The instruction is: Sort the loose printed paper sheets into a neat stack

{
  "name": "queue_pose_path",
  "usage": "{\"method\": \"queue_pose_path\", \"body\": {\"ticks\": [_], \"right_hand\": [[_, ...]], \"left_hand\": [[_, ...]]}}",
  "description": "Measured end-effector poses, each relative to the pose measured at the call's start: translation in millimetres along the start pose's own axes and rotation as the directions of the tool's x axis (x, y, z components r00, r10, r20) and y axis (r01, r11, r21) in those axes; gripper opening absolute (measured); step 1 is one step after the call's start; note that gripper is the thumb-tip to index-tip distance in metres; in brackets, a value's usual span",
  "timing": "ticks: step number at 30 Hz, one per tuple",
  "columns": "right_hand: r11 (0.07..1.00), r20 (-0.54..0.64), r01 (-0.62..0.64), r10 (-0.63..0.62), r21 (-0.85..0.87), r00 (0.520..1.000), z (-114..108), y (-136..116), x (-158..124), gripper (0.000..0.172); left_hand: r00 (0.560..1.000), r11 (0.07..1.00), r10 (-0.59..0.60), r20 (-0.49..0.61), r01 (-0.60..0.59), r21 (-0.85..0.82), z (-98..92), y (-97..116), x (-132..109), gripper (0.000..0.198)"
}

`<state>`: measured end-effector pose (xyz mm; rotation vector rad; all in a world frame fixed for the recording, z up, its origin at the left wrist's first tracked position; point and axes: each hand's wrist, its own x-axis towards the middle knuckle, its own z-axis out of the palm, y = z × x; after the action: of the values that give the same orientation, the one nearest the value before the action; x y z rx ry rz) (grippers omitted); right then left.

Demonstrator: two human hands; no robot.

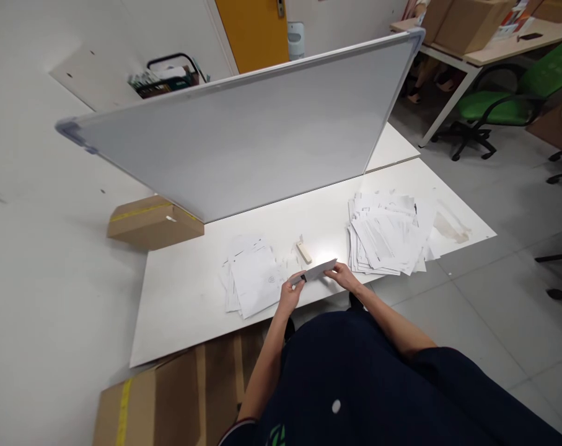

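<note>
Sheet (320, 270) | left hand (292, 294) pinches its left corner | right hand (346, 275) closed on right edge | best held taut, low over table (183, 303)

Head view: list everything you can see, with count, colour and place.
sheet: one, white, held over the table's near edge
left pile: one, white papers, on the table left of the hands
right pile: one, white papers, larger, on the table right of the hands
block: one, beige, on the table just beyond the sheet
table: one, white, centre
whiteboard: one, white, tilted along the table's far side
far box: one, brown, by the table's far left corner
near box: one, brown, on the floor, lower left
chair: one, green, upper right
door: one, orange, top centre
left hand: one, grips the sheet's left end
right hand: one, grips the sheet's right end
</note>
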<state>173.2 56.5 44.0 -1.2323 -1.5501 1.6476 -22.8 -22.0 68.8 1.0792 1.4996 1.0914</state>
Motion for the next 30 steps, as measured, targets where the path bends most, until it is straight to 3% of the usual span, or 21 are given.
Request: {"method": "queue_pose_path", "body": {"ticks": [6,12,14,17,19,21,25,30], "right_hand": [[0.984,0.040,0.076,-0.070,-0.160,0.997,-1.8,-2.7,0.3,0.025],[0.913,0.124,0.149,-0.109,-0.381,0.986,-7.1,-35.5,-6.0,0.026],[0.806,0.177,0.189,-0.106,-0.561,0.979,-9.3,-57.4,-11.4,0.024],[0.508,0.207,0.198,-0.040,-0.838,0.978,-9.5,-92.0,-19.4,0.022],[0.311,0.178,0.161,0.027,-0.937,0.984,-5.2,-106.4,-22.0,0.022],[0.190,0.155,0.139,0.074,-0.972,0.985,2.5,-109.4,-21.3,0.024],[0.108,0.132,0.116,0.153,-0.987,0.979,19.6,-92.4,-14.4,0.021],[0.119,0.113,0.095,0.149,-0.988,0.982,25.8,-74.1,-10.5,0.021]], "left_hand": [[1.000,1.000,0.015,-0.004,-0.014,0.013,1.0,-5.3,4.8,0.027],[0.995,0.996,-0.082,-0.061,0.078,-0.053,1.4,-4.5,8.5,0.027],[0.990,0.990,-0.106,-0.092,0.097,-0.102,-0.4,-8.5,9.3,0.030],[0.990,0.985,-0.070,-0.119,0.049,-0.166,-4.7,-19.3,9.3,0.045],[0.989,0.994,-0.047,-0.138,0.033,-0.100,-6.6,-29.5,8.4,0.052],[0.985,0.998,-0.038,-0.169,0.045,0.033,-6.2,-40.6,7.0,0.055],[0.987,0.976,0.013,-0.158,0.022,0.217,1.4,-58.2,5.3,0.054],[0.991,0.959,0.074,-0.110,-0.041,0.281,11.0,-65.4,6.6,0.048]]}}
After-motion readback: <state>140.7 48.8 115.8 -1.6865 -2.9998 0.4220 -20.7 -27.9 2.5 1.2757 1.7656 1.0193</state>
